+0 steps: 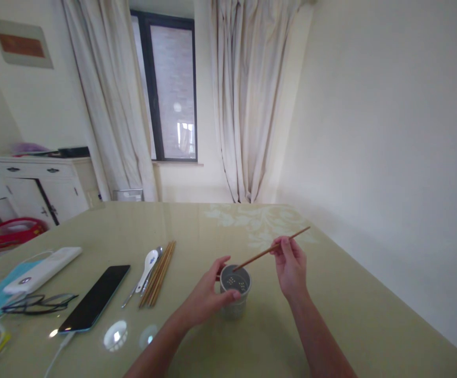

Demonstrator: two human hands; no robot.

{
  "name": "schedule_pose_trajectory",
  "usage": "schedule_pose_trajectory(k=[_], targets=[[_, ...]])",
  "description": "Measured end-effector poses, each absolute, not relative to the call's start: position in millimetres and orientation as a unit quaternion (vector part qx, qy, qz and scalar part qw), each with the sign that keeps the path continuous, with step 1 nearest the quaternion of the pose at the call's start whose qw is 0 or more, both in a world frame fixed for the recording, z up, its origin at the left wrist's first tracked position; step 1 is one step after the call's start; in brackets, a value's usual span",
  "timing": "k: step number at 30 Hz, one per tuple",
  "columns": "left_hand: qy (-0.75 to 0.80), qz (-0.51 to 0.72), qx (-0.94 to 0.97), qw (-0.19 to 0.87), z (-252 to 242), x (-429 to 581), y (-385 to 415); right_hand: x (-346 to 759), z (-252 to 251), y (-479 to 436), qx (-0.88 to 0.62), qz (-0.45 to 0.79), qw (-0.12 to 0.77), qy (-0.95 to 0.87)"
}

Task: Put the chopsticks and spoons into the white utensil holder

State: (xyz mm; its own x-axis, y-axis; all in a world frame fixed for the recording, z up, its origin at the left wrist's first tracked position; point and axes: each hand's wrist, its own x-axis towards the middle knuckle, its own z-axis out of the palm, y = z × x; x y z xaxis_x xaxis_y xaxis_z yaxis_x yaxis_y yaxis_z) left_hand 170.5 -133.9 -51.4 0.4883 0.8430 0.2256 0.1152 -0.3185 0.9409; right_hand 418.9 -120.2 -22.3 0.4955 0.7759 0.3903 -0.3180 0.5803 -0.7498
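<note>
My left hand (208, 296) is wrapped round a grey cylindrical holder (235, 304) with small holes in its bottom, standing upright on the table (331, 310). My right hand (290, 268) pinches a single wooden chopstick (266, 252), tilted with its lower tip just over the holder's mouth and its upper end pointing up and right. To the left of the holder lies a bundle of several more chopsticks (158, 274) beside a white spoon (147, 269) and a metal spoon (139, 286).
A black phone (94, 305) with a white cable, folded glasses (35, 303), a white power bank (43, 269) and a blue mask (0, 294) lie at the left. A white wall runs along the table's right side; curtains and a window stand behind.
</note>
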Motion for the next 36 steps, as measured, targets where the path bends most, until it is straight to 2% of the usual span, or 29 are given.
schedule_pose_trajectory(k=[5, 8, 18, 24, 36], targets=[[0.268, 0.363, 0.706, 0.547, -55.9, 178.1, -134.2, 396.9, -28.1, -127.3, -0.392, 0.353, 0.665, -0.528], [0.231, 0.362, 0.682, 0.593, -59.7, 180.8, -133.5, 384.1, -33.0, -128.3, -0.401, 0.373, 0.628, -0.553], [0.176, 0.359, 0.648, 0.648, -62.3, 182.4, -130.7, 380.0, -36.3, -126.3, -0.422, 0.387, 0.585, -0.574], [0.169, 0.356, 0.641, 0.659, -65.8, 181.3, -129.3, 377.3, -35.2, -128.1, -0.400, 0.440, 0.610, -0.524], [0.173, 0.332, 0.644, 0.667, -56.6, 178.4, -134.0, 378.5, -36.8, -129.1, -0.387, 0.426, 0.605, -0.550]])
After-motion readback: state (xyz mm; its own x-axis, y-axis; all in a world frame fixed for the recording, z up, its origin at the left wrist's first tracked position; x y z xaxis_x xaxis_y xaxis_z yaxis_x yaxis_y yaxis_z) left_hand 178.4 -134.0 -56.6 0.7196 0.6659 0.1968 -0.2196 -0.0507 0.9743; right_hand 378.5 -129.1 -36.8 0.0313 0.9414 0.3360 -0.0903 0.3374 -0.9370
